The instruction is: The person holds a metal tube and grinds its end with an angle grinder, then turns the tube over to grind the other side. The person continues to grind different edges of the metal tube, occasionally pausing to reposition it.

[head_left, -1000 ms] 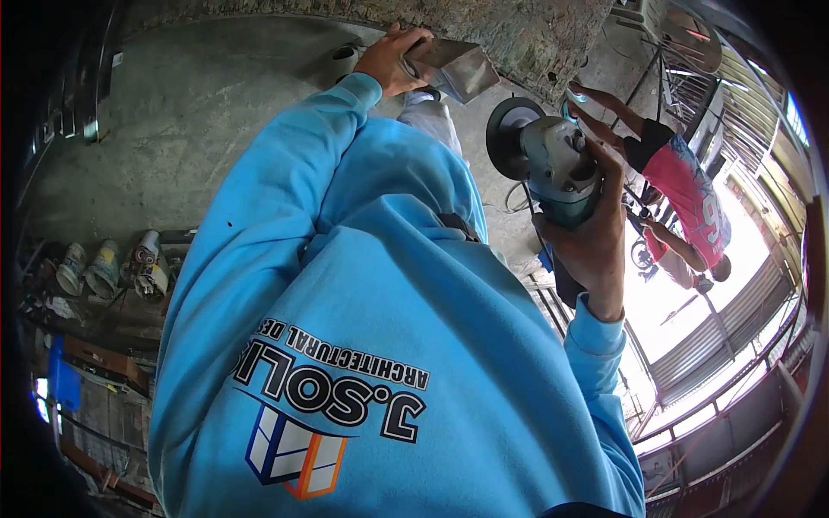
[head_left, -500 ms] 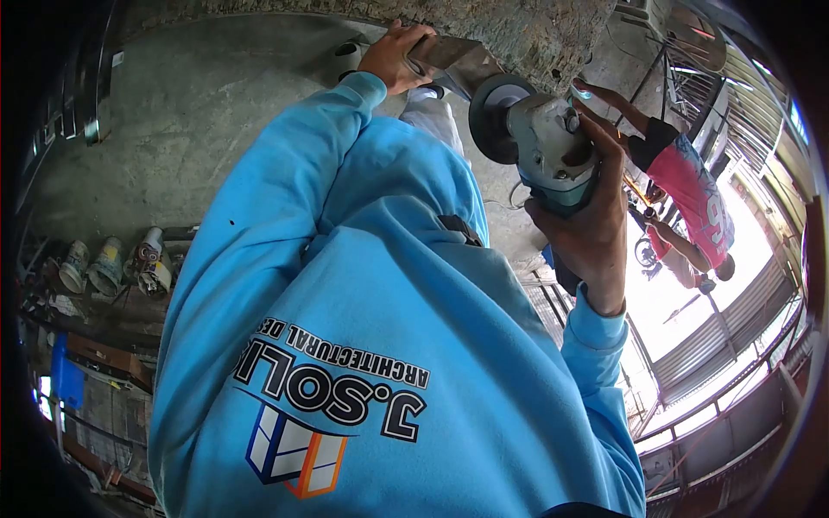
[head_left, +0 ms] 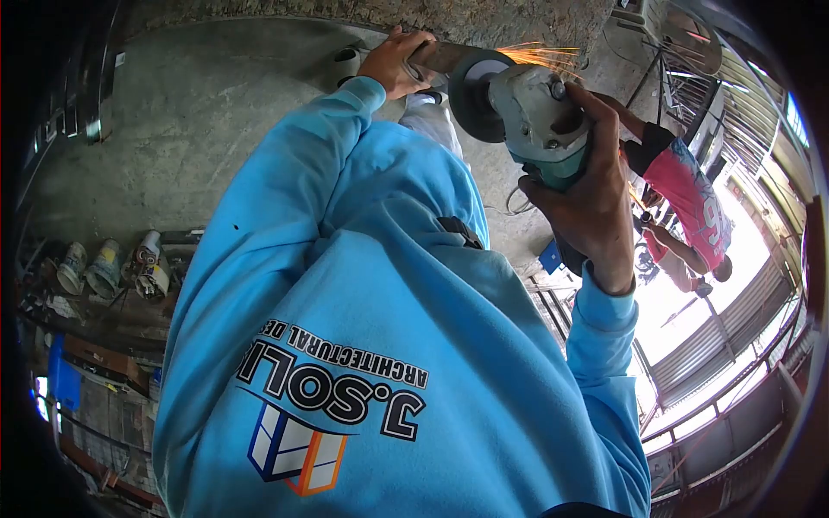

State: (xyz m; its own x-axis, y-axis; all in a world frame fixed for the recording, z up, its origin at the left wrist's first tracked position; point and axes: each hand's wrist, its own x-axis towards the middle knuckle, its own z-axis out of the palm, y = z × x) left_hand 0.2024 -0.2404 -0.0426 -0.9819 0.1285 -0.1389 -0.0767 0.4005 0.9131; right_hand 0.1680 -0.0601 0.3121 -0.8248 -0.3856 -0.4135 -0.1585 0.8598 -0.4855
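Observation:
Sparks [head_left: 546, 57] fly rightward from an angle grinder [head_left: 534, 116] where its dark disc [head_left: 469, 95] meets a flat metal piece [head_left: 443, 57]. My right hand [head_left: 600, 194] is wrapped round the grinder's body, with a finger reaching over the metal head. Higher up on the left, my left hand [head_left: 397, 66] grips the near end of the metal piece against the edge of a rough, worn surface [head_left: 371, 12]. The disc hides the far part of the piece.
A person in a pink shirt [head_left: 691, 194] bends on the right, near metal bars. Stained containers [head_left: 104, 269] stand at the left, above a blue object [head_left: 65, 375]. A cable loop [head_left: 518, 203] lies behind the grinder. Grey concrete floor [head_left: 190, 112] extends at the upper left.
The grinder has moved left and slightly up, onto the metal piece, and sparks have appeared. The metal piece now looks flatter and less angled. My left hand has barely moved.

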